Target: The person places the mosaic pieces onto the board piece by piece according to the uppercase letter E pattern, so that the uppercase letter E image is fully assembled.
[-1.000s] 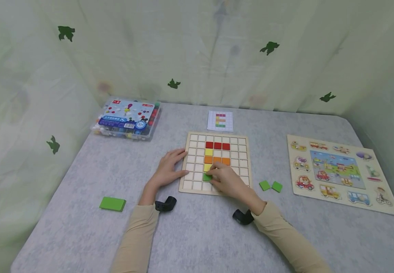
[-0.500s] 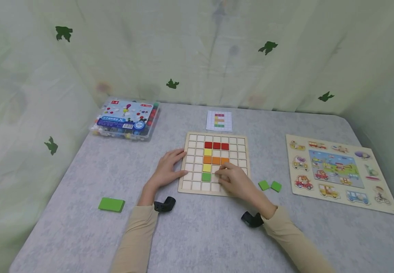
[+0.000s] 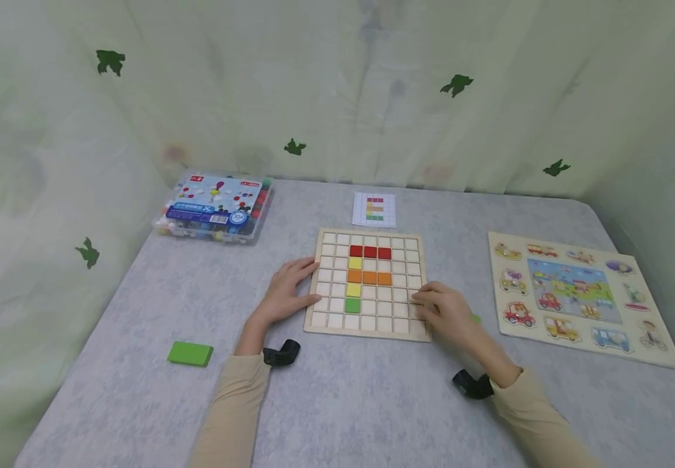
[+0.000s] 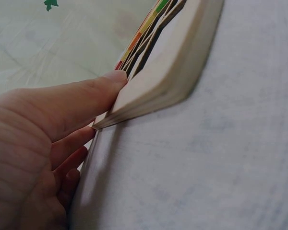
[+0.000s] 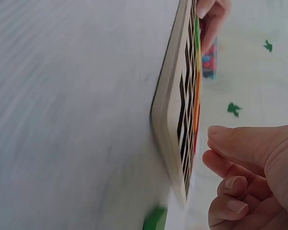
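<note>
A wooden grid board (image 3: 405, 330) lies mid-table with red tiles (image 3: 370, 251), yellow tiles, orange tiles (image 3: 369, 277) and one green tile (image 3: 352, 305) in its squares. My left hand (image 3: 284, 290) rests at the board's left edge; in the left wrist view its thumb lies on the frame. Over the board's right edge is my right hand (image 3: 445, 315), its fingers loosely bent and holding nothing. It partly hides a loose green tile (image 3: 475, 318), and a green piece (image 5: 156, 219) shows low in the right wrist view.
Behind the board lies a pattern card (image 3: 375, 210). A clear box of coloured pieces (image 3: 216, 207) stands at the back left, and a green block (image 3: 190, 353) at the front left. On the right is a wooden picture puzzle (image 3: 585, 296).
My right hand has let go of the green tile, now uncovered on the board below the yellow one. It has moved right, to the board's right edge. The left hand stays put.
</note>
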{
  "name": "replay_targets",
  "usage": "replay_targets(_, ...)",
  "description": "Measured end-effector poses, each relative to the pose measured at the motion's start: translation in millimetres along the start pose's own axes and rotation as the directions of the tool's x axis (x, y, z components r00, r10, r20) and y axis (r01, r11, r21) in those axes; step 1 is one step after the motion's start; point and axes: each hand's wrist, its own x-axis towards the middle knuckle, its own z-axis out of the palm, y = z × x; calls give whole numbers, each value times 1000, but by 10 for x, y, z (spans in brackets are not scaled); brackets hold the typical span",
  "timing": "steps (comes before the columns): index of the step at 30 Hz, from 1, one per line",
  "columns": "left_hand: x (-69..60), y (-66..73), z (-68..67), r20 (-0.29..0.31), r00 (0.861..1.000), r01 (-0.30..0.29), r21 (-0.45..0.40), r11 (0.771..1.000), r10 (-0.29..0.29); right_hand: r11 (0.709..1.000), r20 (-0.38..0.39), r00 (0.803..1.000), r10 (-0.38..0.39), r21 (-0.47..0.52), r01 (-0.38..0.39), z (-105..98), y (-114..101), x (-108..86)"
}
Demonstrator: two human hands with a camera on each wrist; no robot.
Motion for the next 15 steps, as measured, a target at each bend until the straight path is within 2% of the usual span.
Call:
replay_targets(8, -12, 24, -18, -9, 1000, -1, 5, 1000, 1, 998, -2, 999, 35, -45, -35, -217, 230, -194)
replay_targets(11, -14, 23, -15, -11, 1000, -7, 9, 1000, 7, 998, 4, 999, 50, -44, -50, -247, 274, -257)
replay_targets(15, -22, 34, -12, -13, 1000, -8, 16, 1000, 8, 999, 17, 999, 34, -32, -33, -257, 301, -307)
